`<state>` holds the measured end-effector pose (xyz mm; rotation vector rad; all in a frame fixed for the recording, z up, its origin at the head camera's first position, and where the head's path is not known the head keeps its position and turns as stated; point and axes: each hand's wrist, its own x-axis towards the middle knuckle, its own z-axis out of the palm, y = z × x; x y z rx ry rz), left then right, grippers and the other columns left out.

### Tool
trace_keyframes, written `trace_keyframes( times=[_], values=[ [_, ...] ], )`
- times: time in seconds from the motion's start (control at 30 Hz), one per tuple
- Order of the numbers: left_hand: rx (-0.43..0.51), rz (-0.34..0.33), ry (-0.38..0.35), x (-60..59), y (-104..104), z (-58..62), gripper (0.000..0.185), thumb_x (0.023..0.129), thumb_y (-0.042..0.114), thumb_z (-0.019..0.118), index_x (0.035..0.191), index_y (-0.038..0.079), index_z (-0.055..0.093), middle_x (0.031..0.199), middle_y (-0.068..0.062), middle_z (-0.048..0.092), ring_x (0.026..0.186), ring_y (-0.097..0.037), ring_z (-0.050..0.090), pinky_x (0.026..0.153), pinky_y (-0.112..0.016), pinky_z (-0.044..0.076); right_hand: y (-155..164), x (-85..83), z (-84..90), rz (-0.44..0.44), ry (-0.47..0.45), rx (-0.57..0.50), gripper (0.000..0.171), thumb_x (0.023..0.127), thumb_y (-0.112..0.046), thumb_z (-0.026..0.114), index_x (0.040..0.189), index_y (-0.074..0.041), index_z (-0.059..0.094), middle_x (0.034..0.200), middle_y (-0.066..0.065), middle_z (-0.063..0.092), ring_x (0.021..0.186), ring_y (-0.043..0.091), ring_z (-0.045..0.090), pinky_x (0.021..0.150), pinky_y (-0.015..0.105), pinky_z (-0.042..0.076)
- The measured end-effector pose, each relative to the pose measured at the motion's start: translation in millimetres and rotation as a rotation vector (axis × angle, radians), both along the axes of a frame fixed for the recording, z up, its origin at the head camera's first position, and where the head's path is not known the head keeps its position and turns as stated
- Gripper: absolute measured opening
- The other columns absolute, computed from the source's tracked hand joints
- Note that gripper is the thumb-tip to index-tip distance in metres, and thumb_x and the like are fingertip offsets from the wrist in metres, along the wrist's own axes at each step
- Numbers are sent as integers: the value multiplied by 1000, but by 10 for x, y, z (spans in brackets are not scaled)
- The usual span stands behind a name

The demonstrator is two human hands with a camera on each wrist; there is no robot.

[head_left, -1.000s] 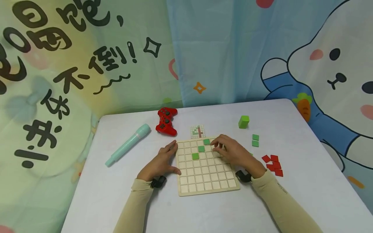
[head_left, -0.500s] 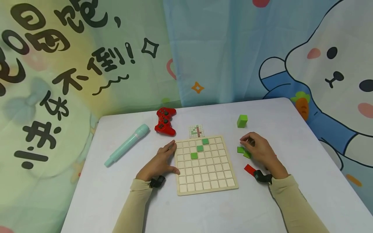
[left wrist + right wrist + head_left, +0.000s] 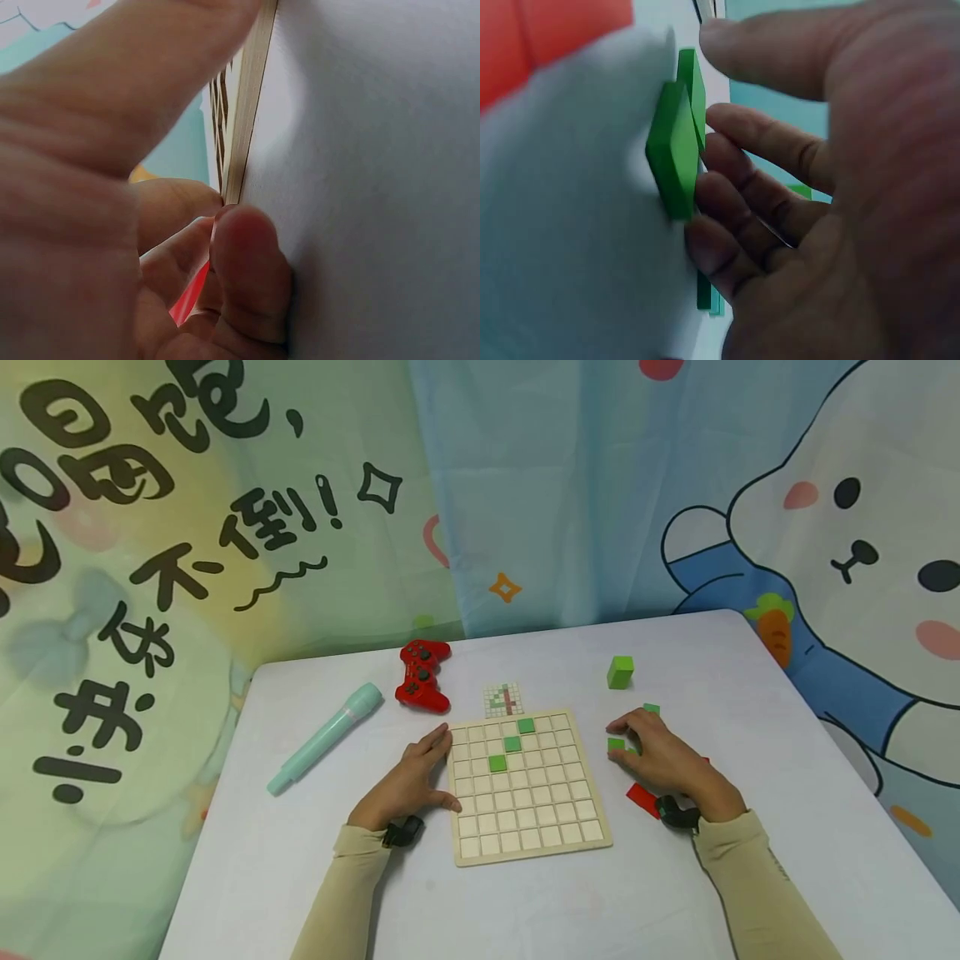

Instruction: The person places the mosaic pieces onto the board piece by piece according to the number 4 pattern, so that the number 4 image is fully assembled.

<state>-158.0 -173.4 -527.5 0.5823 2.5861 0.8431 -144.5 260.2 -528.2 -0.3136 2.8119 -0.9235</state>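
In the head view, a square wooden grid board [image 3: 534,797] lies on the white table with 3 green square tiles [image 3: 497,763] set diagonally in its cells. My left hand [image 3: 408,781] rests against the board's left edge, thumb and fingers spread apart along it. To the right of the board, my right hand [image 3: 667,760] is low over loose green tiles [image 3: 616,744], partly covering them. The right wrist view shows its thumb apart from the fingers, with fingertips beside two green tiles [image 3: 671,150] and nothing pinched between them.
A small card with a coloured grid pattern [image 3: 502,700] lies behind the board. A green block [image 3: 620,672] stands at the back right. Red tiles [image 3: 642,799] lie partly under the right wrist. A red game controller [image 3: 423,677] and a mint-green cylinder [image 3: 326,739] are at left.
My right hand has moved rightward from the board to the loose green tiles, and its thumb and fingers have parted. My left hand has stayed at the board's edge.
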Motion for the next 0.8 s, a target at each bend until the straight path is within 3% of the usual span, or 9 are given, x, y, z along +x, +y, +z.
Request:
trace_keyframes(
  times=[0.3, 0.57, 0.8],
  values=[
    [23, 11, -27, 23, -14, 67, 120, 75, 35, 97, 169, 8, 27, 182, -4, 15, 151, -35, 37, 123, -50, 42, 23, -20, -6, 51, 20, 25, 32, 101, -18, 71, 127, -5, 58, 128, 14, 58, 118, 30, 56, 103, 53, 51],
    [21, 11, -22, 17, -13, 34, 121, 74, 36, 97, 169, 8, 27, 182, -5, 15, 150, -35, 38, 124, -51, 42, 27, -30, -15, 53, 42, 30, 23, 100, -13, 73, 115, -6, 59, 113, 11, 57, 104, 24, 53, 91, 42, 51],
    [15, 2, -27, 6, -10, 14, 121, 75, 37, 96, 169, 9, 26, 182, -2, 14, 153, -36, 35, 124, -50, 41, 41, -28, -11, 42, 20, 39, 23, 100, -15, 72, 117, -6, 60, 116, 12, 59, 107, 25, 56, 94, 45, 54]
  ],
)
